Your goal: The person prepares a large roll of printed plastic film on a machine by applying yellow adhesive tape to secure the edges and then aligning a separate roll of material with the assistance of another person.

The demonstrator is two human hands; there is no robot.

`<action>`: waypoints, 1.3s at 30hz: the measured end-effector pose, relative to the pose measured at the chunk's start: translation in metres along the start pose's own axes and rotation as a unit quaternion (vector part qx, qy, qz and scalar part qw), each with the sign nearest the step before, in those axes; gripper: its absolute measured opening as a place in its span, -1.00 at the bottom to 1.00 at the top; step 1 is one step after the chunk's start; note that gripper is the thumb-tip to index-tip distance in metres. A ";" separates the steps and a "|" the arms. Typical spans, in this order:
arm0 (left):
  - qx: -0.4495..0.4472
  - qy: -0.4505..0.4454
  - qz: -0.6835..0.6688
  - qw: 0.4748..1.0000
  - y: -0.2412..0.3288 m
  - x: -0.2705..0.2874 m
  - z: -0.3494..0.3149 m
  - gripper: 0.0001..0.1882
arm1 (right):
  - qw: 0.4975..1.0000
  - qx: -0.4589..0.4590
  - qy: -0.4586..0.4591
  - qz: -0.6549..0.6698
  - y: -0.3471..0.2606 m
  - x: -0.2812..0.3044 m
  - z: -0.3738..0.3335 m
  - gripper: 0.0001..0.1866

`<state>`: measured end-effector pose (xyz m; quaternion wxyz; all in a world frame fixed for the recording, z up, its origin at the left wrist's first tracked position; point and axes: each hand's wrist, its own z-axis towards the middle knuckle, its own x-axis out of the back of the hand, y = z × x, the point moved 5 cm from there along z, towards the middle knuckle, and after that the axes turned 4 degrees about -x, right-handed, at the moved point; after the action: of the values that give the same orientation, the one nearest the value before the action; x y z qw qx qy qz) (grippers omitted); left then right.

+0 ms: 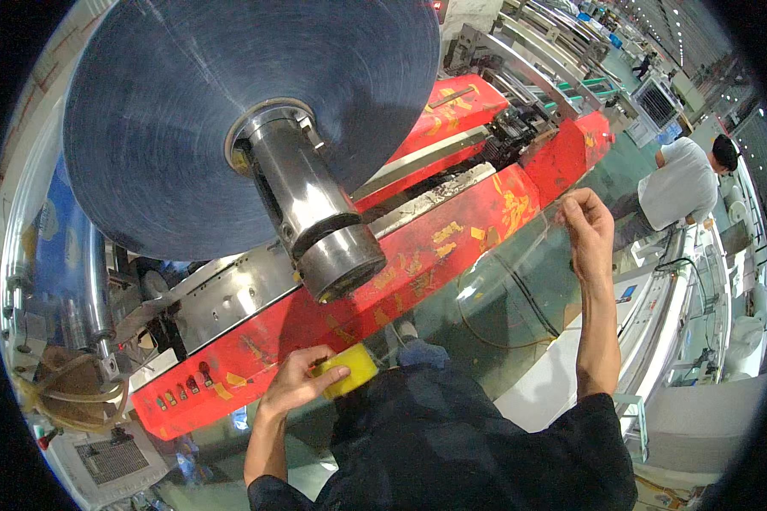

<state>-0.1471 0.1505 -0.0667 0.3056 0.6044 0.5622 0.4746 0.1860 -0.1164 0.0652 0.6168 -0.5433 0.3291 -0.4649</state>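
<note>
My left hand (296, 383) grips a roll of yellow tape (355, 371), thumb laid across its side, just off the near edge of the red machine beam (426, 255). Raised at the right, my right hand (587, 223) has its fingers pinched together beside the beam's far end; a faint pale line shows near the fingertips, too thin to name. Above the beam is a huge dark grey-blue roll (170, 128) on a shiny steel shaft (302, 183) that juts toward me. Torn yellow tape scraps (446, 239) stick to the red paint.
A row of switches (183, 393) sits on the beam's left end. Blue printed film (60, 230) runs by steel rollers at the left. On the right are a white machine frame (562, 366) and a person in a grey shirt (677, 183). A hose (503, 344) lies on the green floor.
</note>
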 end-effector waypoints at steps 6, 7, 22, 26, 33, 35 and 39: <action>-0.100 -0.044 -0.212 0.971 0.019 0.002 -0.025 -0.70 | 1.000 -0.007 0.013 0.022 0.014 0.039 0.019 -0.87; -0.091 -0.025 -0.147 0.985 0.021 0.001 -0.024 -0.71 | 1.000 0.004 0.008 0.018 0.014 0.047 0.019 -0.88; -0.096 -0.072 0.022 0.993 0.065 -0.078 0.016 -0.64 | 0.995 0.047 0.056 0.068 0.025 0.200 0.035 -0.90; -0.007 0.029 0.177 0.984 0.088 -0.101 0.029 -0.66 | 0.994 0.070 0.080 0.038 0.030 0.255 0.025 -0.93; 0.003 0.210 0.353 0.912 0.117 -0.124 0.065 -0.64 | 0.989 0.131 0.064 0.037 0.031 0.307 0.015 -0.96; -0.070 0.236 0.348 0.904 0.150 -0.133 0.065 -0.61 | 0.980 0.168 0.073 0.083 0.031 0.349 0.014 -0.92; -0.258 0.241 0.401 0.845 0.251 -0.146 0.042 -0.58 | 0.932 0.263 0.028 0.247 -0.012 0.407 -0.015 -0.86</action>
<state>0.0013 -0.0299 0.1106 0.0888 0.5428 0.1841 0.8146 0.3130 -0.5007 0.1142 0.8234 -0.2497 0.3362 -0.3829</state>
